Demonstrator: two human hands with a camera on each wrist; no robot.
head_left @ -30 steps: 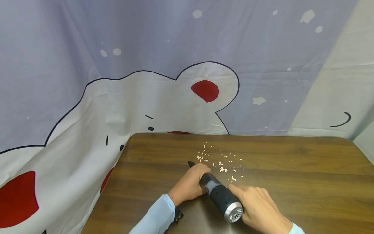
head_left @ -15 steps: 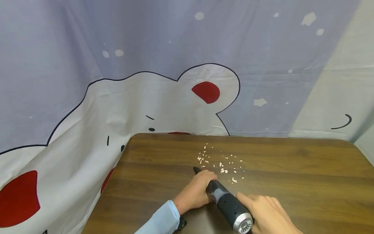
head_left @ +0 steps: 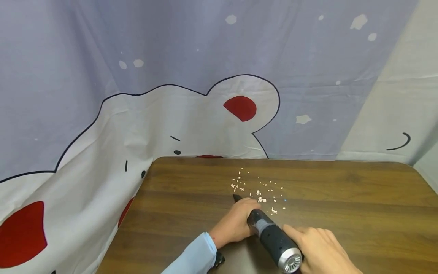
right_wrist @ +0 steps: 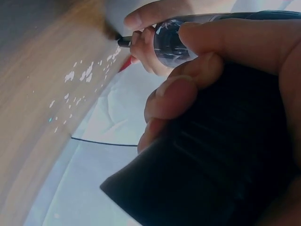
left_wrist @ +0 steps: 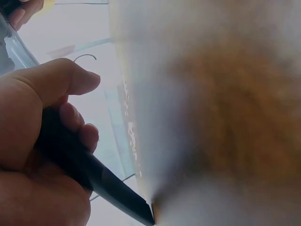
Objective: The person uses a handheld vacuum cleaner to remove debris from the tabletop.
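Head view: black-and-silver cylindrical handheld vacuum above brown wood-grain table, near small white scraps
Left hand curled round dark tapered nozzle, hiding its middle; right hand grips black handle, mostly hidden in head view; nozzle-to-table contact unclear

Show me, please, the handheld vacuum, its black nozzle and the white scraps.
Handheld vacuum (head_left: 275,241): head view, on its dark body.
Black nozzle (left_wrist: 111,186): left wrist view, on its bare length before the tip.
White scraps (head_left: 262,199): head view, on one small cluster.
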